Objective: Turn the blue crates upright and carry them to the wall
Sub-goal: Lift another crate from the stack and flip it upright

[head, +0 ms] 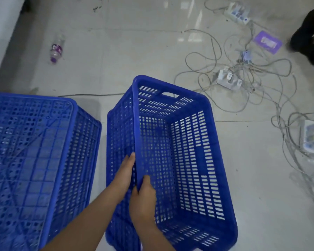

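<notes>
two blue crates [170,160], two hands [134,187]

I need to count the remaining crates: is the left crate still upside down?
Yes, upside down: the left crate shows its ribbed, perforated base on top, no opening visible.

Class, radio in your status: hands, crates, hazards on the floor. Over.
Left hand and right hand both grip the long rim of the open crate. Second crate lies bottom-up on the left. Tangled cables lie on the floor beyond.
</notes>
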Tool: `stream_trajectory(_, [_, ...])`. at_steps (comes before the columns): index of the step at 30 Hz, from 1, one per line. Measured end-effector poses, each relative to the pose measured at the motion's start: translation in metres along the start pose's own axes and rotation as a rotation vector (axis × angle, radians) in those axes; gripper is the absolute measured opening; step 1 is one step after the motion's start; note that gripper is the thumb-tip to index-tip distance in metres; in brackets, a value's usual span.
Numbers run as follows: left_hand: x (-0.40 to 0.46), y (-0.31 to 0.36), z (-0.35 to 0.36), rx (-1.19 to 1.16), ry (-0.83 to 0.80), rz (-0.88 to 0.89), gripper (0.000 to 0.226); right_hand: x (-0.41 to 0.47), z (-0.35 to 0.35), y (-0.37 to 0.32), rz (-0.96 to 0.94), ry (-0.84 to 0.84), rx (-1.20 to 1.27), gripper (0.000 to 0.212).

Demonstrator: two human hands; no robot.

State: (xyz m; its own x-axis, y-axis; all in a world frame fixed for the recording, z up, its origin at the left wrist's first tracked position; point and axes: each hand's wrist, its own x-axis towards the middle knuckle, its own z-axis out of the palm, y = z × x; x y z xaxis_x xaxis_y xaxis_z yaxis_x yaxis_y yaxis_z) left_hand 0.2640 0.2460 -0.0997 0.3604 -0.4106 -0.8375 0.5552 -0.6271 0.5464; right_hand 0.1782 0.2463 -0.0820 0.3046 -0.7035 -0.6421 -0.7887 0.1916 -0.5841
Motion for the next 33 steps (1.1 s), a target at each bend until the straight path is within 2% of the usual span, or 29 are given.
stream_trajectory(4, [-0.011,0.021,0.005,-0.053,-0.042,0.064,0.091,0.006,0.012,-0.006,0.014,-0.011,0.036,0.013])
stream_trajectory(6, [-0.011,0.026,0.008,-0.008,-0.039,0.078,0.074,0.010,0.017,-0.007,0.027,-0.030,0.048,0.009])
stream_trajectory(8, [-0.008,0.026,0.008,0.071,-0.024,0.108,0.057,0.013,0.019,-0.009,0.020,-0.031,0.054,0.015])
stream_trajectory(11, [-0.004,0.022,0.004,0.236,0.041,0.125,0.058,0.019,0.024,-0.009,-0.001,-0.028,0.067,0.028])
stream_trajectory(14, [-0.002,0.019,0.002,0.408,0.093,0.154,0.055,0.019,0.027,-0.010,0.009,-0.047,0.116,0.029])
stream_trajectory(18, [0.006,0.015,-0.001,0.623,0.160,0.186,0.039,0.024,0.028,0.000,0.009,-0.089,0.123,0.027])
stream_trajectory(22, [0.022,0.003,-0.011,0.641,0.222,0.141,0.030,0.034,0.027,0.006,-0.019,-0.253,0.053,0.026])
stream_trajectory(26, [0.038,-0.011,-0.030,0.628,0.302,0.073,0.033,0.041,0.010,0.022,-0.078,-0.357,-0.151,0.034])
stream_trajectory(28, [0.045,-0.017,-0.036,0.614,0.323,0.049,0.034,0.047,-0.004,0.035,-0.075,-0.347,-0.195,0.036])
stream_trajectory(33, [0.061,-0.025,-0.054,0.618,0.357,-0.022,0.037,0.069,-0.055,0.076,0.071,-0.189,-0.259,0.030])
